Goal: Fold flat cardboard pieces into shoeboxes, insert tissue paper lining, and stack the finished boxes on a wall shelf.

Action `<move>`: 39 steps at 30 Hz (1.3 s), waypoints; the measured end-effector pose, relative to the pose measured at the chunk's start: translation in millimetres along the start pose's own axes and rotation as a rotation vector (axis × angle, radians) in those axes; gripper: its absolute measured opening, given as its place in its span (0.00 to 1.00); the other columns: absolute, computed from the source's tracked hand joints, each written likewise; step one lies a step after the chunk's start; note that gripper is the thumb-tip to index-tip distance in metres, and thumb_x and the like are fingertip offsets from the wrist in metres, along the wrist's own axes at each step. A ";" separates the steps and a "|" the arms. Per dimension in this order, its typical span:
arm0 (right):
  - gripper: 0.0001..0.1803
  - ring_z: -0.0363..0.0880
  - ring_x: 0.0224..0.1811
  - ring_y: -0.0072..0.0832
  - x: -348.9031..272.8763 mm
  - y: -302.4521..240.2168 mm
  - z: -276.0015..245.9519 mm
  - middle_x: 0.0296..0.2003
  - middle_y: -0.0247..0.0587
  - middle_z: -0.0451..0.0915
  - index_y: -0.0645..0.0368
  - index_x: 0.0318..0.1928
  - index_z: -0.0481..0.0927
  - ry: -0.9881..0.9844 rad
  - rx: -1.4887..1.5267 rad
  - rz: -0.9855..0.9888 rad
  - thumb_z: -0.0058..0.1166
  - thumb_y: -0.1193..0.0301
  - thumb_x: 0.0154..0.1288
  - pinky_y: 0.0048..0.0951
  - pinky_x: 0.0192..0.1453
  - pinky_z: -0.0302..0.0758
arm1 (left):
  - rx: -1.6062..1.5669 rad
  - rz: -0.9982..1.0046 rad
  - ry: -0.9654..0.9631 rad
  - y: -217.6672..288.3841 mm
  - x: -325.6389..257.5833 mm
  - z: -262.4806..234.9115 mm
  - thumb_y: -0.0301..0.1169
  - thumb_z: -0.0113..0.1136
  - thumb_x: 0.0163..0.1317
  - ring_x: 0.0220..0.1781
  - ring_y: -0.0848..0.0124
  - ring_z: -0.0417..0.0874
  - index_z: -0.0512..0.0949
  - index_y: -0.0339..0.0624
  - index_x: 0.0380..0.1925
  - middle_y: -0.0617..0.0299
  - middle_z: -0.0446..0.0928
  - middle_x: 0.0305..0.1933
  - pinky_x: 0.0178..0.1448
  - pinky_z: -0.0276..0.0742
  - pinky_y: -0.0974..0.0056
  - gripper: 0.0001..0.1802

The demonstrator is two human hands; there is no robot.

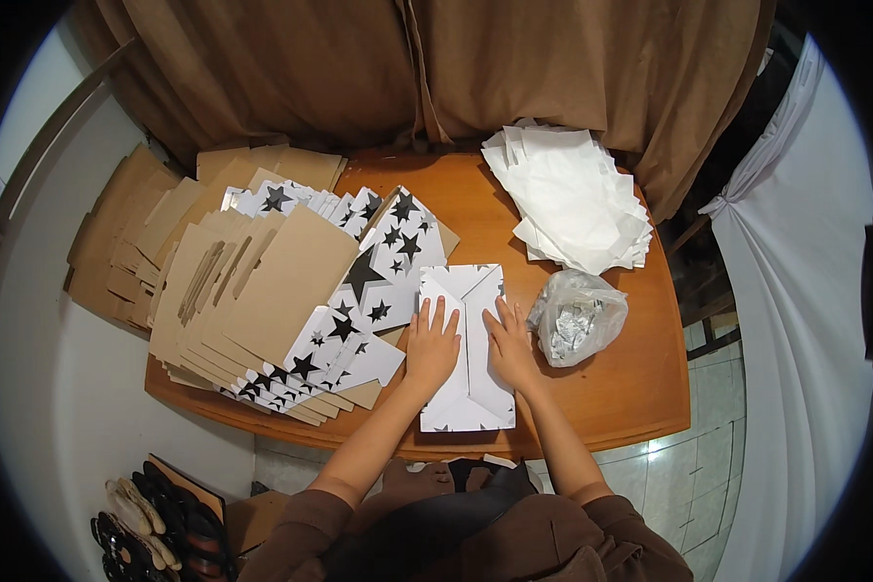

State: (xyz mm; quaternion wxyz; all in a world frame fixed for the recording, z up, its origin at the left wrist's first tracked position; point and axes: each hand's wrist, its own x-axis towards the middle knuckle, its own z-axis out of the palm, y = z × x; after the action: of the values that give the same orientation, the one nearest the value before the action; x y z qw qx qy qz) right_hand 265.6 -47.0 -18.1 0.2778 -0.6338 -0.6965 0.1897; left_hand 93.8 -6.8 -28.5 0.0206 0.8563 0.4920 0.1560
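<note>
Pressing down flat, both hands are on the white folded piece (469, 388), which lies on the wooden table (635, 403) just below the middle of the frame. The left hand (434, 344) has its fingers slightly spread, palm down on the left half; the right hand (510, 344) lies the same way across the right half, nothing pinched in either, fingertips pointing up the frame. And look at the edges: the piece's lower end sits close to the table's front rim, its upper left corner is tight beside the star-printed sheets (398, 247), and whether they touch, I cannot tell. Room to move? Brown wood shows at the lower right, with another strip above the piece. The long axis runs nearly straight up and down the frame, one short end to the top, the other toward the person, a dark seam following it down the middle! Just right of the right hand sits a clear plastic bag (580, 318) with something silvery inside; above that, a fanned stack of white paper (572, 189). Out left, brown cardboard pieces (286, 272) fan over the table, and brown curtains (514, 68) hang across the top.
</note>
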 end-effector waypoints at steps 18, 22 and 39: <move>0.30 0.60 0.67 0.34 -4.0 8.2 -32.7 0.65 0.50 0.61 0.67 0.69 0.51 0.015 0.989 0.399 0.38 0.64 0.74 0.30 0.70 0.55 | -1.253 -0.433 -0.131 -14.2 22.5 -18.5 0.52 0.42 0.70 0.74 0.57 0.53 0.49 0.31 0.69 0.43 0.54 0.71 0.73 0.49 0.62 0.40; 0.30 0.59 0.67 0.34 -1.2 -20.6 -79.8 0.65 0.50 0.59 0.66 0.69 0.49 0.122 1.122 0.392 0.38 0.66 0.73 0.32 0.70 0.55 | -1.311 -0.278 -0.079 11.9 35.5 -60.5 0.51 0.39 0.72 0.74 0.58 0.53 0.51 0.32 0.68 0.46 0.56 0.70 0.74 0.48 0.61 0.37; 0.16 0.64 0.58 0.24 -63.6 0.8 -19.1 0.52 0.35 0.68 0.52 0.54 0.68 0.180 1.331 0.368 0.42 0.59 0.73 0.29 0.64 0.61 | -0.926 0.056 0.111 -28.2 -53.0 -38.2 0.43 0.63 0.57 0.64 0.53 0.69 0.69 0.41 0.60 0.45 0.70 0.59 0.65 0.64 0.58 0.33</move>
State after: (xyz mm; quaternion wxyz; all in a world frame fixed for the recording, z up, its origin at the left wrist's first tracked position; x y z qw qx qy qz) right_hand 280.9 -111.5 -13.1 0.6271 -0.4500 -0.2876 0.5670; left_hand 34.5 -41.8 -10.7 0.3702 0.7602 0.3475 0.4053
